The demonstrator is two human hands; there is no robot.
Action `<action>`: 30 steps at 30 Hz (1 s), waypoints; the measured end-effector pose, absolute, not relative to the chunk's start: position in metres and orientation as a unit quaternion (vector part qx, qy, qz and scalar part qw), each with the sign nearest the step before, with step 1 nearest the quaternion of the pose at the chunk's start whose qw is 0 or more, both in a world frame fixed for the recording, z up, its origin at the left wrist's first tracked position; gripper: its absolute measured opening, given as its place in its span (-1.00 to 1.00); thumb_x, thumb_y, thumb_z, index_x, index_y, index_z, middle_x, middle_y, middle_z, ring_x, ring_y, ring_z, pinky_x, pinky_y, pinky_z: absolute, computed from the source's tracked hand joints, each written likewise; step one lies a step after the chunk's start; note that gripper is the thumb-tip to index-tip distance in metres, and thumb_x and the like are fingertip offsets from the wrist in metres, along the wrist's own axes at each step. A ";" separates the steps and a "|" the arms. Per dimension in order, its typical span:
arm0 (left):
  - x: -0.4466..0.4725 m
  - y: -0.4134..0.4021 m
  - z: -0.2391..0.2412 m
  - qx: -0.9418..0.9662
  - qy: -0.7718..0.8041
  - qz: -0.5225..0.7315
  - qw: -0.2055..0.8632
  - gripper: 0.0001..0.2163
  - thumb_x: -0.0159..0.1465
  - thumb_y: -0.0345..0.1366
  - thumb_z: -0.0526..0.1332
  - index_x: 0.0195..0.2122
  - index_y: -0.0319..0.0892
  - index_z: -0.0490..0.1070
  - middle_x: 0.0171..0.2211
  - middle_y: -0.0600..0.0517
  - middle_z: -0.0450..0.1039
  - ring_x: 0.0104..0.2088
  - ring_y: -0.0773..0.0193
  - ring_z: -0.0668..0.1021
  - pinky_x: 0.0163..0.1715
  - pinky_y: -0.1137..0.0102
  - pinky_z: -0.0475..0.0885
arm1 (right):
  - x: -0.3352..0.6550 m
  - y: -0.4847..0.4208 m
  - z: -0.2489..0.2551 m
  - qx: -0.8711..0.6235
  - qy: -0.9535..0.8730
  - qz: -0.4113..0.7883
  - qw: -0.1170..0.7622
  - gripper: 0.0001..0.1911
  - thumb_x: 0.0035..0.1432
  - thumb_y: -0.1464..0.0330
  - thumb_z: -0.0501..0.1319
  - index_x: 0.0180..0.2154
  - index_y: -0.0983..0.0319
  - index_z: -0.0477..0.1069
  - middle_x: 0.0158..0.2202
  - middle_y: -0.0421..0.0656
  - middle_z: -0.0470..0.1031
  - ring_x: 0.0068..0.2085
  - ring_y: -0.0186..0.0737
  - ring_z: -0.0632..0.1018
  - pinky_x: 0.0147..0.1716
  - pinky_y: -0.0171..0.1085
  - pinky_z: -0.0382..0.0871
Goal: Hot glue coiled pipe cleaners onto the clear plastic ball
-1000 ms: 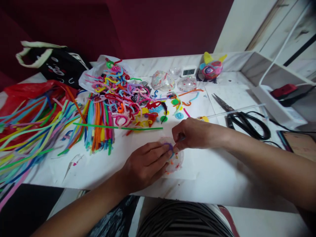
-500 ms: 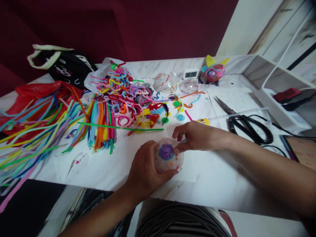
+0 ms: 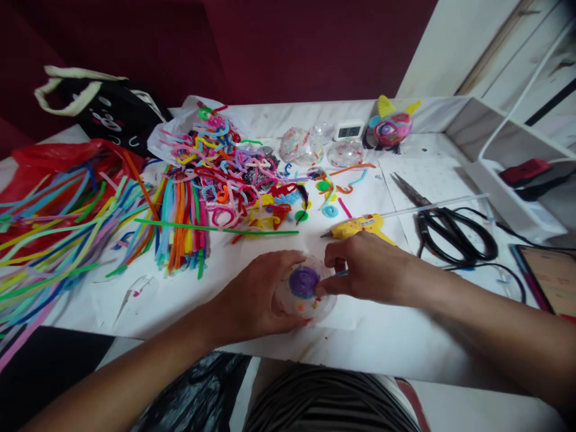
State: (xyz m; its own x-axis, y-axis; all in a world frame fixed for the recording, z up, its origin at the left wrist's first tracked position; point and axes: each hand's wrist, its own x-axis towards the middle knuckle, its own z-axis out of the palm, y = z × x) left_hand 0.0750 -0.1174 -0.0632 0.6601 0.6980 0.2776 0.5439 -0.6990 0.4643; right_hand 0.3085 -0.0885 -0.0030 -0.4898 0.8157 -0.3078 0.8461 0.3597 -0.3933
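Observation:
My left hand (image 3: 252, 294) is wrapped round the left side of a clear plastic ball (image 3: 294, 309) with coloured flecks, keeping it on the white table. A purple coiled pipe cleaner disc (image 3: 304, 281) with a bluish rim sits on top of the ball. Over the ball's right side, my right hand (image 3: 366, 267) is closed in a pinch. From its fingers shows a short bit of light blue pipe cleaner (image 3: 342, 273), beside the disc's right edge. Just behind the right hand lies a yellow glue gun (image 3: 360, 226), its nozzle pointing left.
Black-handled scissors (image 3: 450, 231) lie to the right, near cables. Loose and bundled pipe cleaners (image 3: 182, 219) cover the left side; a green one (image 3: 216, 228) lies crosswise. Behind stand clear plastic domes (image 3: 300, 146), a small clock (image 3: 349, 130) and a decorated ball (image 3: 389, 128) with yellow horns.
My right hand has shifted slightly right and down, with the glue gun now showing behind it. My left hand still holds the ball, its forearm lying flatter. The camera view has shifted a little.

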 end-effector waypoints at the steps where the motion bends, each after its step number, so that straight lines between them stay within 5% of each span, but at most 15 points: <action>1: 0.074 -0.118 -0.062 0.907 0.323 0.232 0.141 -0.29 0.09 -0.04 0.40 0.20 -0.15 0.17 0.16 -0.20 0.33 0.13 -0.03 0.44 0.08 0.05 0.45 | 0.309 -0.090 -0.004 0.507 0.823 -0.255 0.029 -0.61 0.05 0.03 0.29 -0.26 0.21 0.55 -0.30 -0.06 0.59 -0.36 -0.14 0.54 -0.40 -0.22 0.29; 7: 0.077 -0.128 -0.060 0.937 0.177 0.297 -0.049 -0.73 0.25 -0.36 0.32 -0.04 -0.34 0.44 -0.09 -0.15 0.54 0.06 0.11 0.51 0.11 0.23 0.49 | 0.310 -0.090 -0.007 0.513 0.818 -0.260 0.022 -0.59 0.07 0.03 0.28 -0.21 0.21 0.53 -0.27 -0.05 0.60 -0.30 -0.12 0.56 -0.35 -0.22 0.31; 21: 0.071 -0.129 -0.066 0.952 0.133 0.224 -0.159 -0.64 0.28 -0.36 0.29 0.07 -0.41 0.41 0.00 -0.15 0.53 0.09 0.08 0.52 0.25 0.18 0.38 | 0.340 -0.088 -0.010 0.425 0.854 -0.292 -0.065 -0.84 0.24 0.29 0.20 -0.30 0.22 0.50 -0.45 -0.25 0.50 -0.48 -0.39 0.42 -0.45 -0.36 0.22; 30: 0.065 -0.128 -0.070 0.963 0.095 0.196 -0.160 -0.61 0.29 -0.34 0.27 0.10 -0.45 0.38 0.02 -0.21 0.50 0.10 -0.05 0.51 0.22 0.08 0.42 | 0.325 -0.102 0.021 0.425 0.886 -0.171 -0.073 -0.84 0.26 0.35 0.16 -0.37 0.20 0.46 -0.50 -0.23 0.43 -0.50 -0.34 0.39 -0.47 -0.30 0.13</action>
